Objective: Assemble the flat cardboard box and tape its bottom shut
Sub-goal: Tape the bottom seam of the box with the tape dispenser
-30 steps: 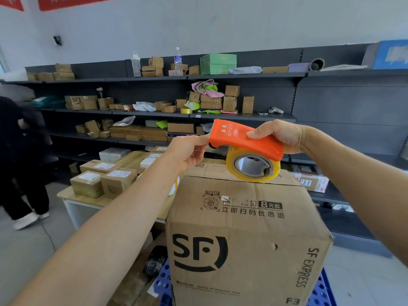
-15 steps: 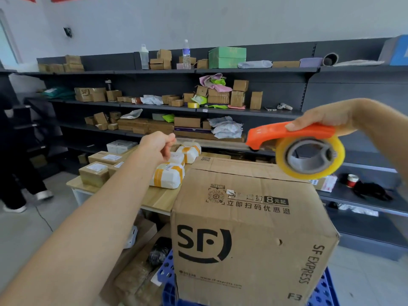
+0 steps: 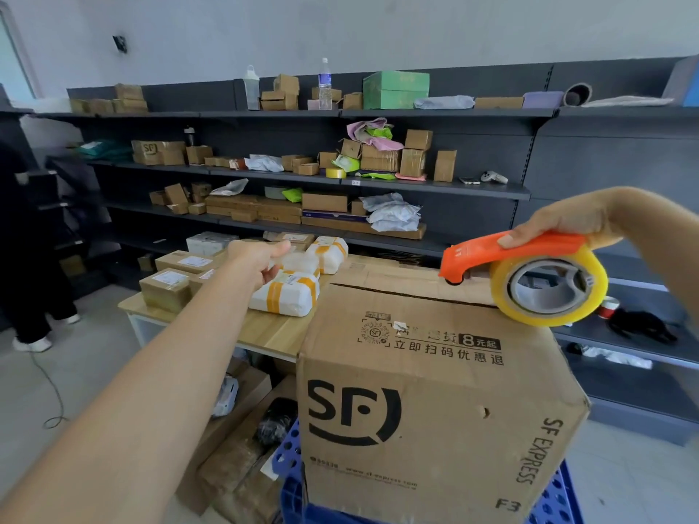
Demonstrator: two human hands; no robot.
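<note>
A brown SF Express cardboard box (image 3: 427, 410) stands assembled on a blue plastic crate (image 3: 291, 459), its upper flaps folded shut with an untaped seam (image 3: 397, 293) running across. My right hand (image 3: 567, 217) grips an orange tape dispenser (image 3: 510, 251) with a yellowish tape roll (image 3: 590, 296); its nose rests at the right end of the seam. My left hand (image 3: 257, 259) is stretched out left of the box over the table, fingers pinched as if on the tape end. The clear strip itself barely shows.
A wooden table (image 3: 272, 330) behind the box holds white taped parcels (image 3: 287, 296) and small brown boxes. Dark shelving (image 3: 454, 191) full of cartons lines the wall. Flat cardboard (image 3: 234, 448) lies under the table. A person in black (image 3: 34, 259) stands at far left.
My hands, together at the dispenser's nose before, have moved apart: the left went left over the table, and the right carried the dispenser right and down onto the box top.
</note>
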